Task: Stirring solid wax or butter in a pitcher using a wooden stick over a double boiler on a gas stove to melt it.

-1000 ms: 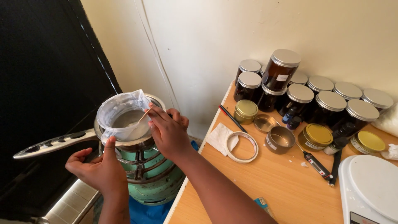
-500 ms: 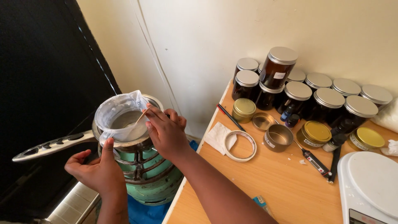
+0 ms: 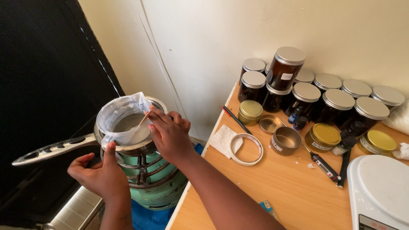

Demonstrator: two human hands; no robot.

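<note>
A steel saucepan (image 3: 55,148) with a long handle sits on a green gas burner (image 3: 153,183). Inside the pan stands a container lined with a clear plastic bag (image 3: 121,115) holding pale liquid (image 3: 128,122). My right hand (image 3: 170,134) rests over the pan's right rim, pinching a thin wooden stick (image 3: 143,119) that dips into the liquid. My left hand (image 3: 100,174) is below the pan, thumb up against the bag's near edge.
To the right is a wooden table (image 3: 277,196) with several dark jars with silver lids (image 3: 324,96), gold tins (image 3: 326,136), an open tin (image 3: 285,140), a tape ring (image 3: 246,149), a probe thermometer (image 3: 322,164) and a white scale (image 3: 381,189). A black panel (image 3: 38,76) is left.
My view has shifted slightly; both hands stay at the pan, the right hand moving the stick a little in the liquid.
</note>
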